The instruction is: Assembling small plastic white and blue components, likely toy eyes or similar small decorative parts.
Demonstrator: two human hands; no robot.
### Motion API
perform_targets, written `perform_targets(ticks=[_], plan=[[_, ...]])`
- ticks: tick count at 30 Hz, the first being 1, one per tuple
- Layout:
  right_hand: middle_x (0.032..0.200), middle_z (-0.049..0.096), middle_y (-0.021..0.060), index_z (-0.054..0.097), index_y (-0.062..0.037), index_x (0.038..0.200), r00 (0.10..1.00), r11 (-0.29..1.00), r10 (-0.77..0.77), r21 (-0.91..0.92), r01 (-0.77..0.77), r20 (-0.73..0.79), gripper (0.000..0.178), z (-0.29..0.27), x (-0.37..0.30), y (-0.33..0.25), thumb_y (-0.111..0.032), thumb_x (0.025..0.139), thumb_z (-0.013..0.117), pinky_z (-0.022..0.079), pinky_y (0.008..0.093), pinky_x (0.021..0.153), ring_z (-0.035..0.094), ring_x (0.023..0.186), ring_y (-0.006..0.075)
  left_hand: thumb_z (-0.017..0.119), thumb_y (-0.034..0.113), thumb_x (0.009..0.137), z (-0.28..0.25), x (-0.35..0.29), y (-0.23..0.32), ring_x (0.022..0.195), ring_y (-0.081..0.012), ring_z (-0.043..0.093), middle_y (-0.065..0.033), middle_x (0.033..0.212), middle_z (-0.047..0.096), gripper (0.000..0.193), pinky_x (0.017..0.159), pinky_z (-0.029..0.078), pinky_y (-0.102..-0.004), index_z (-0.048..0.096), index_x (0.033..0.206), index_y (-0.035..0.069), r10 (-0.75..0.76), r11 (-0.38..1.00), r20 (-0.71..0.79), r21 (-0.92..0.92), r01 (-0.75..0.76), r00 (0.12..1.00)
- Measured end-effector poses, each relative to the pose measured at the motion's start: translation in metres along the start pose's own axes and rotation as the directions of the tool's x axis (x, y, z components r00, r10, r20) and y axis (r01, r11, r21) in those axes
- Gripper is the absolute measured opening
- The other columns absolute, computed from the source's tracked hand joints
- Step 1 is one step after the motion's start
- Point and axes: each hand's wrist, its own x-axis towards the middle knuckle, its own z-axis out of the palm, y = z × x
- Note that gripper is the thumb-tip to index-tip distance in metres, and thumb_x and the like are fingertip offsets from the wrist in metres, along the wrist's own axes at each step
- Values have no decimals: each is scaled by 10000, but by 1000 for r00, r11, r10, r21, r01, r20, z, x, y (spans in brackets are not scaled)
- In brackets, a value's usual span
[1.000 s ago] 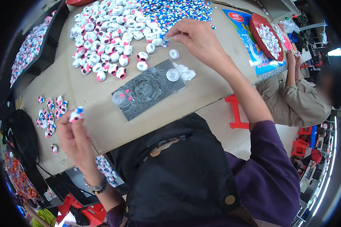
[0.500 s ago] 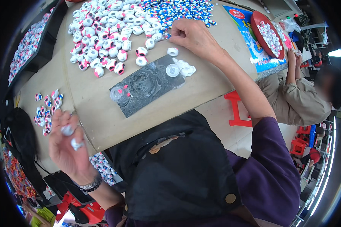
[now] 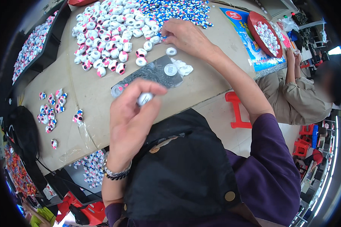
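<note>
My left hand (image 3: 130, 121) is blurred above the table's near edge, its thumb and fingers closed around a small white toy piece (image 3: 144, 99). Beneath it lies a dark grey slab (image 3: 161, 64), partly covered by the hand. On the slab are a round clear dish (image 3: 117, 90) and a white disc (image 3: 171, 69). My right hand (image 3: 187, 39) has its fingertips pinched together at the edge of a heap of small blue-and-white pieces (image 3: 178, 13); what they hold is hidden. A single white piece (image 3: 171, 51) sits just below that hand, beside a crumpled white tissue (image 3: 183, 68).
A pile of white-and-pink toy pieces (image 3: 106, 34) covers the far left. Several joined toy figures (image 3: 45, 113) lie at the left, near a black bin (image 3: 45, 49). At the right stands a red bowl (image 3: 255, 22) on a blue printed sheet; a person sits beyond.
My left hand has moved right, from the left side to over the slab. Two toy figures now lie apart where it was. My right hand has shifted slightly left.
</note>
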Motion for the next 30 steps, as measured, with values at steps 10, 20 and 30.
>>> perform_targets(ticks=[10, 20, 30], plan=[[723, 611, 36, 578, -21, 871, 825, 661, 559, 556, -505, 85, 171, -35, -30, 9, -72, 797, 724, 461, 236, 500, 587, 623, 86, 695, 180, 781, 35, 125, 6, 725, -371, 628, -219, 715, 628, 220, 611, 493, -459, 666, 726, -31, 428, -294, 437, 895, -335, 791], [792, 621, 45, 585, -17, 934, 784, 437, 612, 870, -227, -103, 198, -48, -55, -10, -49, 800, 727, 460, 212, 476, 618, 665, 100, 697, 165, 772, 21, 143, 2, 758, -387, 627, -222, 756, 630, 224, 632, 486, -461, 608, 833, -31, 341, -251, 474, 878, -407, 812], [834, 620, 55, 618, 13, 1005, 825, 300, 565, 937, -180, -23, 154, -55, -67, -41, -9, 854, 642, 489, 219, 551, 603, 699, 102, 784, 150, 749, 18, 69, 10, 713, -277, 638, -130, 812, 635, 384, 615, 488, -357, 506, 978, 17, 573, 201, 317, 840, -505, 756]])
